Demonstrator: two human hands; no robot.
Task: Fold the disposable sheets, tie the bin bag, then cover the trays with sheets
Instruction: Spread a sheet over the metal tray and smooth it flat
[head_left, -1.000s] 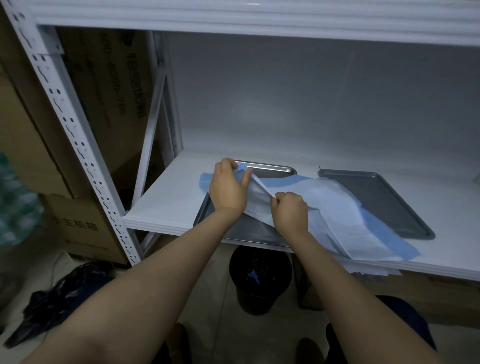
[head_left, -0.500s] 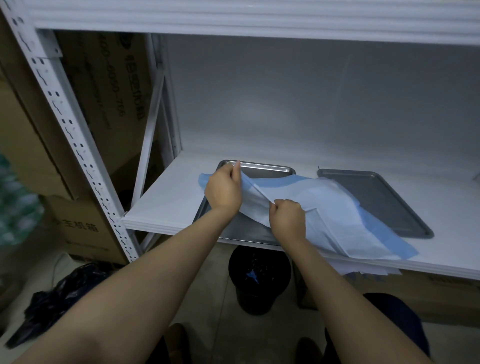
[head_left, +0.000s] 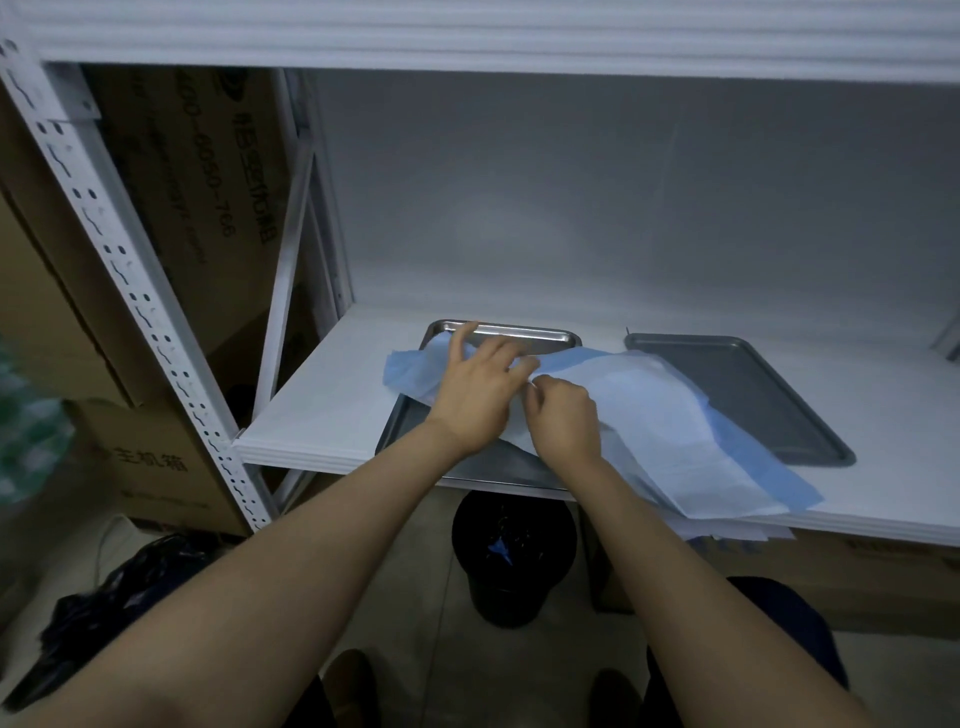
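the shiny steel tray (head_left: 524, 333) in the middle of the frame is mostly hidden. only its far rim and a dark strip of its near left side show past the hands and the pale blue, thin disposable sheets (head_left: 654, 421) lying over it. how many sheets are in the pile is hard to make out, though paler layers peep out beneath its lower right end.

the right hand (head_left: 565, 422) is curled knuckles-up, and its fingertips are tucked out of sight where they pinch a raised fold of the sheets. the left hand (head_left: 477, 397) lies just beside it, touching it, with fingers stretched and spread flat on the sheets and the forefinger reaching toward the tray's far rim. its thumb is not plainly seen.

the sheets' long axis runs on a slant. one crumpled corner points to the left, past the steel tray's edge, and the other end runs to the lower right and hangs over the front edge of the white shelf board (head_left: 332, 410). their right side overlaps the near left corner of a dull grey metal tray (head_left: 758, 400), which sits to the right of the steel one.

under the shelf, a round black bin (head_left: 511, 577) is cut off at its top by the board, and something blue shows dimly inside it. a black bin bag (head_left: 98, 618) lies crumpled at lower left. brown cardboard boxes (head_left: 208, 176) fill the upper left, their print blurred.
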